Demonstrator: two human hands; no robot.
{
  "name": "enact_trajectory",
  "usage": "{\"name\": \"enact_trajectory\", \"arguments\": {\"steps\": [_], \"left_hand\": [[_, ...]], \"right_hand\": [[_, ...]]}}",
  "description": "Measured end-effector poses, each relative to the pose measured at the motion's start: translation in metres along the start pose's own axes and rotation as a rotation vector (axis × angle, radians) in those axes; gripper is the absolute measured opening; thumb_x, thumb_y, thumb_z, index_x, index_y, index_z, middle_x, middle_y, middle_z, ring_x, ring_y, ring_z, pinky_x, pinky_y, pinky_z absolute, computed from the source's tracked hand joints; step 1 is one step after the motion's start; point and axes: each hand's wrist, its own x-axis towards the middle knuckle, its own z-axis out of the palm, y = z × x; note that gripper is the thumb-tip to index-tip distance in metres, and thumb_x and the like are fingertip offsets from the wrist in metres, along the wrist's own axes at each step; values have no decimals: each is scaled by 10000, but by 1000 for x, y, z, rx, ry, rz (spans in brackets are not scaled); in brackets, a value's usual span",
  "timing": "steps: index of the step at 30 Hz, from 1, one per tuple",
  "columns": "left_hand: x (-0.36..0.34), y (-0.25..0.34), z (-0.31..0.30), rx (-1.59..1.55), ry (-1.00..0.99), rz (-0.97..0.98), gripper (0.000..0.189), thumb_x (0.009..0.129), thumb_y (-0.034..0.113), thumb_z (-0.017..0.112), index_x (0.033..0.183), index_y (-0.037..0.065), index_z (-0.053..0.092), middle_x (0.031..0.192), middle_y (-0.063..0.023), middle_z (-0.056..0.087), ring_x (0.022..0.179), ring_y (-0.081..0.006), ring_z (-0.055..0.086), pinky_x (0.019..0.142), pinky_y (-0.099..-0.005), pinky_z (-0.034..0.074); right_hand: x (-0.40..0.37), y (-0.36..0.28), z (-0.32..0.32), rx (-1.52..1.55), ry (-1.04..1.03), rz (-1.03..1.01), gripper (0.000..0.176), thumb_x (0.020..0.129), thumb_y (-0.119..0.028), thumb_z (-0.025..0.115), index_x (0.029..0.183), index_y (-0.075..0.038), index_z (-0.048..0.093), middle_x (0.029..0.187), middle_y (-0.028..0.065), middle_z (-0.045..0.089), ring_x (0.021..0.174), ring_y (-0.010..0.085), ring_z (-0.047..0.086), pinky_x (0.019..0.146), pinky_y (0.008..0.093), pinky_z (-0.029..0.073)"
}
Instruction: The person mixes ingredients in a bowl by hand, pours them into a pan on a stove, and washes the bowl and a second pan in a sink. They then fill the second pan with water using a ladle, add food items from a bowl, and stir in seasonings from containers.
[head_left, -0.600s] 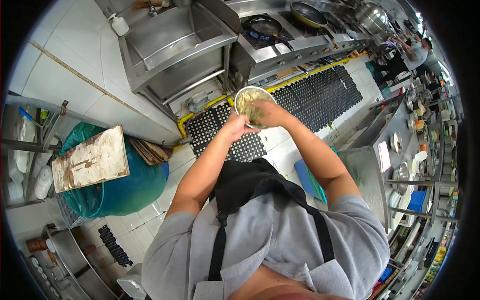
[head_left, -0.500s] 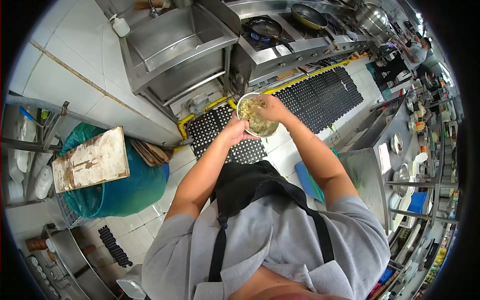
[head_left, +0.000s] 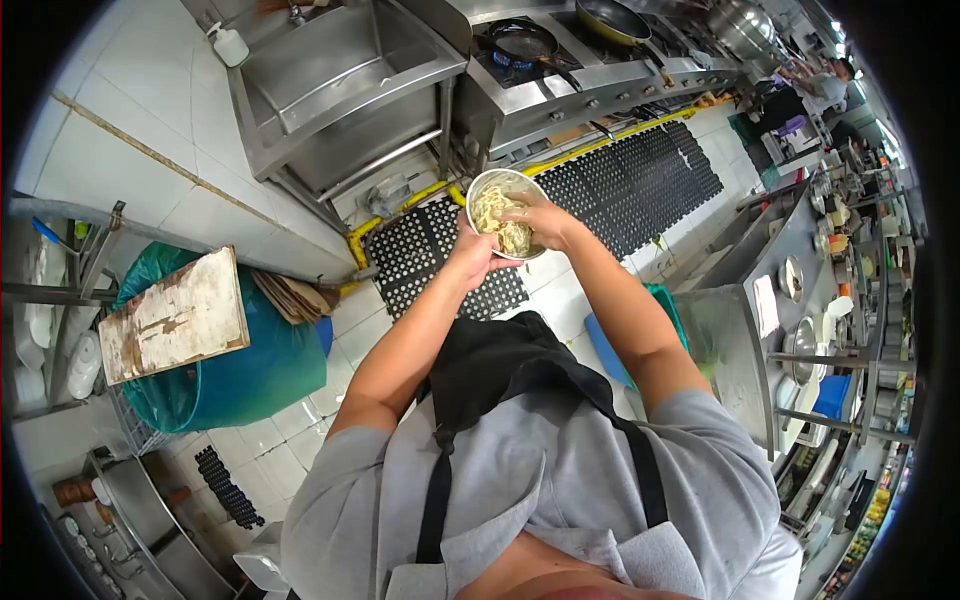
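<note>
A round metal bowl (head_left: 507,177) is held out in front of my body, tilted so its inside faces me. In it lies a pale, yellowish shredded food mixture (head_left: 488,208). My left hand (head_left: 477,252) is closed on the bowl's lower left rim, thumb over the edge and fingers underneath. Reaching in from the right side, my right hand (head_left: 545,222) has its fingers curled into the mixture; the fingertips are partly hidden by food.
Ahead are a steel sink (head_left: 340,85) and a stove with a black frying pan (head_left: 522,42) over a lit burner. A board (head_left: 175,315) rests on the green-lined bin (head_left: 270,385) at left. A steel counter (head_left: 745,290) stands right; another person (head_left: 825,88) is farther back.
My right hand has shifted lower and deeper into the bowl, and the mixture has been turned over. The bowl tips more toward me. The view has shifted slightly.
</note>
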Motion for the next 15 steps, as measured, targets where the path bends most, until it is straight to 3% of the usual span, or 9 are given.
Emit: {"name": "enact_trajectory", "arguments": {"steps": [5,7,9,11,12,14,15], "left_hand": [[1,-5,1,-15,-46,-112,818,707,-156,360,1407,171,91,1340,-242,355,1062,-469,573,735,-580,596],[9,-10,-4,-15,-3,-157,817,698,-159,357,1408,163,111,1327,-245,374,1059,-473,575,736,-582,595],[18,-12,-14,-31,-81,-178,776,724,-142,354,1391,148,85,1314,-257,368,989,-463,608,729,-561,601],[25,-11,-18,-29,-94,-199,799,716,-150,351,1402,149,70,1317,-257,363,998,-477,598,750,-568,594],[27,-8,-18,-70,-136,-195,799,716,-151,349,1403,148,71,1324,-254,356,1011,-477,592,750,-569,594],[34,1,-17,-129,-185,-189,778,721,-149,348,1401,137,101,1339,-247,344,1051,-474,574,757,-579,590],[30,7,-13,-130,-185,-192,778,721,-149,348,1401,137,101,1339,-247,344,1051,-474,574,757,-579,590]], "right_hand": [[20,26,-2,207,-43,123,670,800,-7,688,1394,-53,382,1216,155,573,1016,252,634,814,375,570],[36,37,-20,139,-181,26,864,766,-32,737,1475,-47,244,1167,184,591,983,234,643,762,376,571],[64,43,-43,-395,25,-81,828,687,-75,771,1414,-22,378,1189,156,608,957,244,638,827,344,538],[20,-2,-18,-868,192,-347,752,664,-127,760,1357,-47,477,1145,178,635,954,278,649,852,336,518],[17,2,-14,-865,190,-342,752,664,-127,760,1357,-47,477,1145,178,635,954,278,649,852,336,518],[15,2,-9,-1418,288,-853,652,681,-171,733,1301,-91,549,1048,207,666,933,308,659,852,350,513],[10,-7,-9,-1418,288,-850,652,681,-171,733,1301,-91,549,1048,207,666,933,308,659,852,350,513]]}}
